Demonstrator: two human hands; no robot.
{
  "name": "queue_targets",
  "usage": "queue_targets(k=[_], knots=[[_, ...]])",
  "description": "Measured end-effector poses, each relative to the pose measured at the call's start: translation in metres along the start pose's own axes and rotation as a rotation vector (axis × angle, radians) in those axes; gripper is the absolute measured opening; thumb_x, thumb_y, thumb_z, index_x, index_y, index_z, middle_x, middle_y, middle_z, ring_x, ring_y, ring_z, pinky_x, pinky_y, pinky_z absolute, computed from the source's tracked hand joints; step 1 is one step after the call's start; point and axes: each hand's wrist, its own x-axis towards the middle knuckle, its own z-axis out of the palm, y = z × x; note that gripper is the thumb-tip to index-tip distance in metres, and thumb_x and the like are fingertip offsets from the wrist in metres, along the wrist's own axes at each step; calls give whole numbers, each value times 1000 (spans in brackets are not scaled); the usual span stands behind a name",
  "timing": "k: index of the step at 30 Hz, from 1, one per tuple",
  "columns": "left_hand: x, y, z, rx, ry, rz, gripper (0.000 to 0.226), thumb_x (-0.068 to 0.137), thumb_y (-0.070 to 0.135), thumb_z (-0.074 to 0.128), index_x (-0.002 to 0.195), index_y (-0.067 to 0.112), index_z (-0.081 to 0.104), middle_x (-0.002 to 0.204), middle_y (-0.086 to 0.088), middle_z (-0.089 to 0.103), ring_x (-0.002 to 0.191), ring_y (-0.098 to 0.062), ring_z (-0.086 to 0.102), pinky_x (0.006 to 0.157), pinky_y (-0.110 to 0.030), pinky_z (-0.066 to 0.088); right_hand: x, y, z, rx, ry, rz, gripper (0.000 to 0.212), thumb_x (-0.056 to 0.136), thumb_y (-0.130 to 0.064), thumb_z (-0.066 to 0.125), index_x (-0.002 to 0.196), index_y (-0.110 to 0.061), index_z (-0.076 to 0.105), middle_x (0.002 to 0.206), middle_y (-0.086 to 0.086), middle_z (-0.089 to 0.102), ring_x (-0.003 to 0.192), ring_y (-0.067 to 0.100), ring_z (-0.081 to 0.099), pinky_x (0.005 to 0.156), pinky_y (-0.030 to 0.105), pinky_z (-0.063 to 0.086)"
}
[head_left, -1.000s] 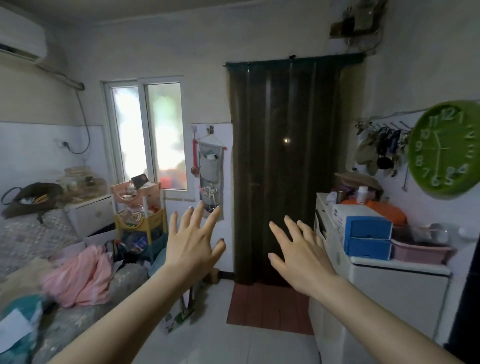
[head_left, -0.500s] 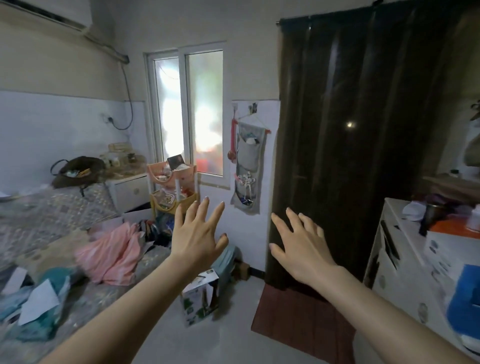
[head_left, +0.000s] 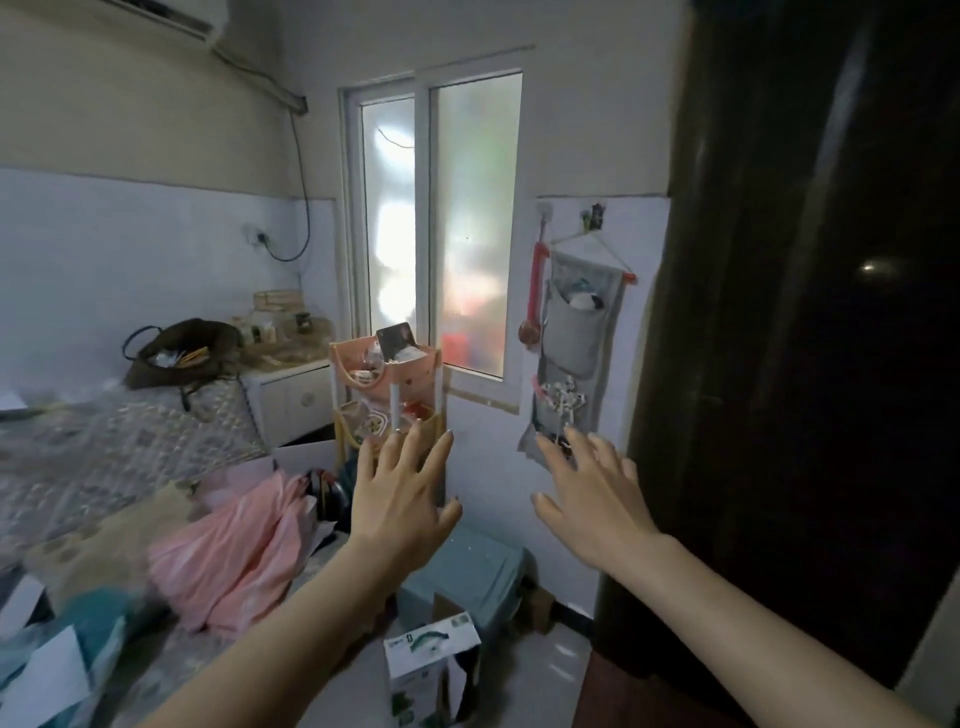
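Both my arms are stretched forward in mid-air. My left hand (head_left: 402, 499) has its fingers spread and straight and holds nothing; it hovers in front of an orange and yellow storage rack (head_left: 387, 395). My right hand (head_left: 592, 499) is likewise spread and empty, in front of a grey hanging wall organiser (head_left: 574, 343). Neither hand touches anything.
A cluttered bed (head_left: 119, 467) with pink cloth (head_left: 234, 556) fills the left. A white nightstand (head_left: 291, 400) stands by the frosted window (head_left: 436, 218). A dark curtain (head_left: 810, 312) covers the right. A teal stool (head_left: 467, 577) and an open cardboard box (head_left: 431, 665) sit on the floor.
The view has swung left and moved closer to the window wall; the white appliance and clock on the right have left the view. Both hands stay spread and empty.
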Motion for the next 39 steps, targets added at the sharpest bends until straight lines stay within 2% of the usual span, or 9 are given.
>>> queue_targets(k=[8, 12, 20, 23, 31, 34, 39], knots=[[117, -97, 81, 135, -62, -124, 72, 86, 59, 31, 145, 33, -1, 158, -8, 9, 144, -30, 9, 115, -52, 1, 185, -20, 91, 95, -12, -111, 61, 90, -45, 41, 143, -26, 17, 155, 8, 16, 139, 31, 16, 111, 51, 19], [206, -138, 105, 161, -21, -149, 73, 85, 60, 33, 145, 31, 3, 156, -9, 14, 142, -30, 14, 115, -51, 4, 285, -22, 130, 106, -8, -182, 60, 90, -45, 39, 143, -27, 17, 154, 7, 18, 138, 31, 17, 110, 49, 21], [320, -222, 186, 127, -79, -236, 70, 87, 53, 35, 145, 31, 2, 155, -9, 15, 142, -29, 13, 115, -50, 0, 456, -41, 194, 148, -27, -176, 60, 90, -43, 42, 142, -28, 19, 152, 6, 24, 136, 31, 22, 108, 50, 24], [364, -255, 227, 86, -95, -214, 70, 86, 55, 36, 144, 30, 6, 155, -9, 16, 142, -29, 15, 115, -50, 3, 508, -51, 222, 134, 4, -162, 59, 89, -44, 44, 141, -28, 21, 147, 4, 33, 131, 29, 29, 105, 47, 29], [495, -358, 321, 12, -98, -64, 67, 86, 54, 36, 143, 26, 13, 151, -8, 26, 139, -28, 20, 115, -49, 6, 637, -88, 295, 148, 19, 2, 56, 87, -44, 50, 137, -32, 28, 137, 0, 42, 124, 25, 37, 101, 42, 32], [546, -394, 346, -40, -104, -83, 71, 87, 54, 37, 144, 22, 11, 153, -8, 24, 141, -27, 20, 116, -47, 7, 680, -101, 317, 137, 34, 57, 54, 86, -44, 53, 134, -31, 33, 130, 0, 49, 118, 24, 42, 97, 39, 35], [617, -413, 398, -96, -134, -9, 72, 86, 53, 41, 145, 22, 13, 153, -6, 25, 140, -27, 22, 115, -48, 10, 742, -104, 353, 91, 42, 110, 55, 84, -44, 56, 133, -26, 37, 126, 1, 54, 114, 25, 48, 94, 41, 40]])
